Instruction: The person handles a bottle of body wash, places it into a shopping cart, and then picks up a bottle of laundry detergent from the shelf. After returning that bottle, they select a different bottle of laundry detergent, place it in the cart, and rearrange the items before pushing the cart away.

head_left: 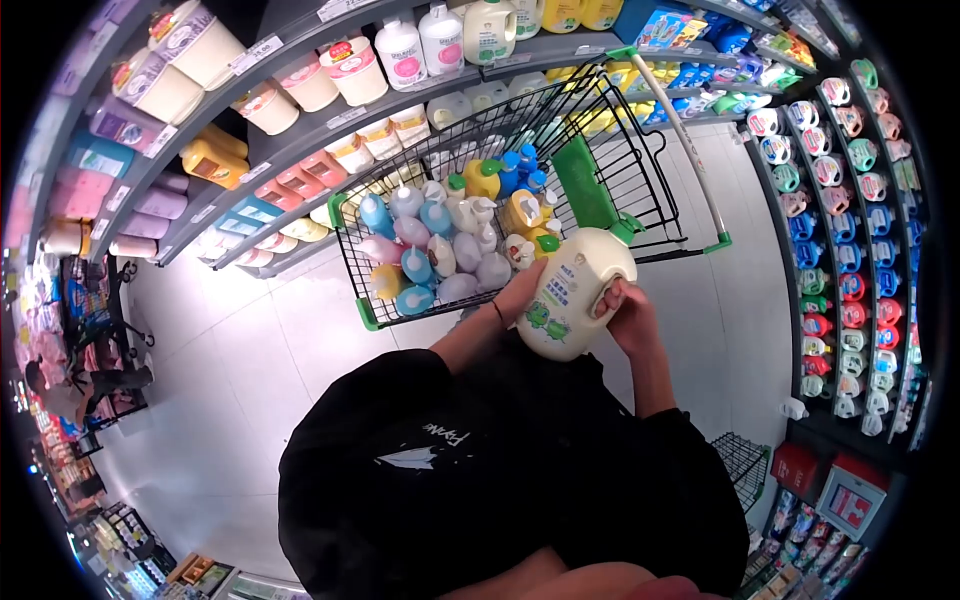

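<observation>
A large cream jug [565, 290] with a green cap and green cartoon figures on its label is held in front of my chest, tilted. My right hand [630, 315] has its fingers wrapped through the jug's handle. Against the jug's left side presses my left hand [520, 290], its fingers partly hidden behind it. Just beyond stands a black wire shopping cart [350, 250] with green corners. Inside it are many pump bottles, among them a light blue bottle [416, 265], a pale purple bottle [493, 271] and a yellow bottle [482, 180].
Shelves with white bottles [402, 52] and tubs [355, 70] run behind the cart. On the right a tall rack [790, 250] holds rows of detergent jugs. A wire basket [740, 458] sits at lower right. Another person [70, 390] is at far left.
</observation>
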